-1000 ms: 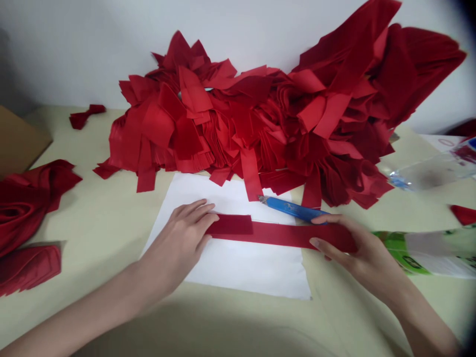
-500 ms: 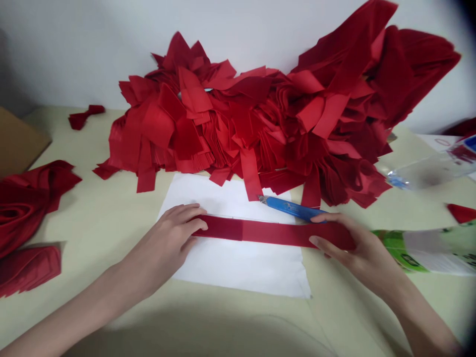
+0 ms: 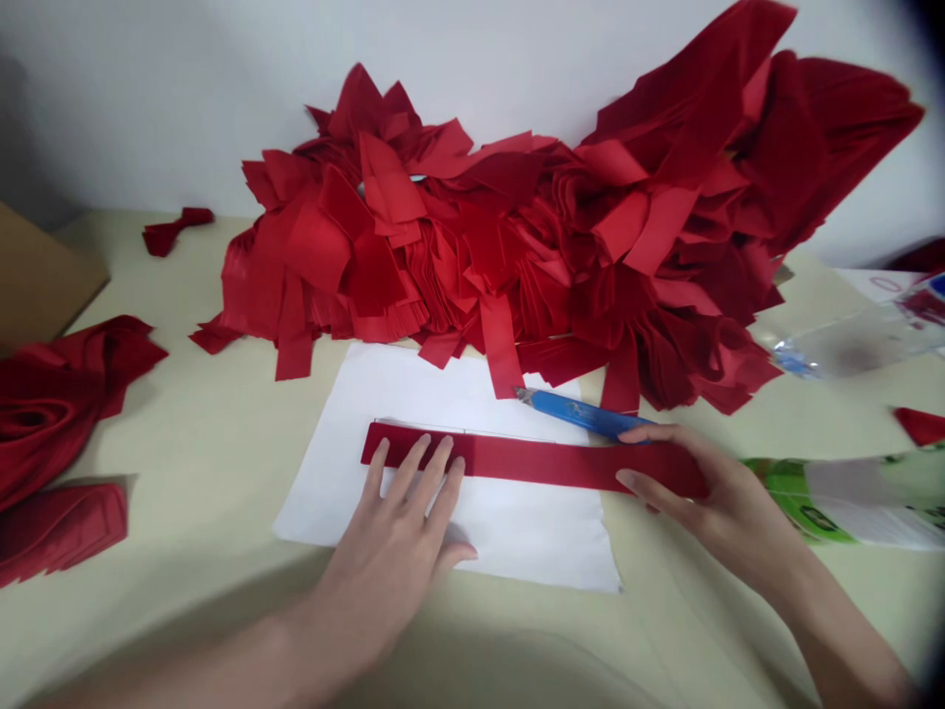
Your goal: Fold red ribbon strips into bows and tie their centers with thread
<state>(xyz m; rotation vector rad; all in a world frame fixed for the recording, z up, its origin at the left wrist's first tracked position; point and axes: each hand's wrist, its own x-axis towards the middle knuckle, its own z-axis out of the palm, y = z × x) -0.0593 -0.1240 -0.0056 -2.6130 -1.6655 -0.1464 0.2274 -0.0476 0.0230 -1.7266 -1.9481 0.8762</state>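
Note:
A folded red velvet ribbon strip [image 3: 546,460] lies across a white sheet of paper [image 3: 509,532], along a thin line drawn there. My left hand [image 3: 406,532] rests on the strip's left part, fingers stretched and spread, thumb out over the paper. At the strip's right end my right hand [image 3: 694,483] grips it between thumb and fingers. A slim blue tool [image 3: 583,412] with a grey tip lies just above the strip, its near end by my right index finger; I cannot tell its exact kind.
Behind the paper a large heap of red ribbon pieces [image 3: 443,256] leans against the wall. More red ribbon [image 3: 66,522] lies at the left, near a cardboard box [image 3: 44,276]. To the right are a green-and-white plastic package [image 3: 834,502] and a clear bag [image 3: 849,340].
My left hand has released its pinch on the strip's left end, moved right and flattened over it with fingers spread. My right hand keeps its hold, and the strip lies nearly the same.

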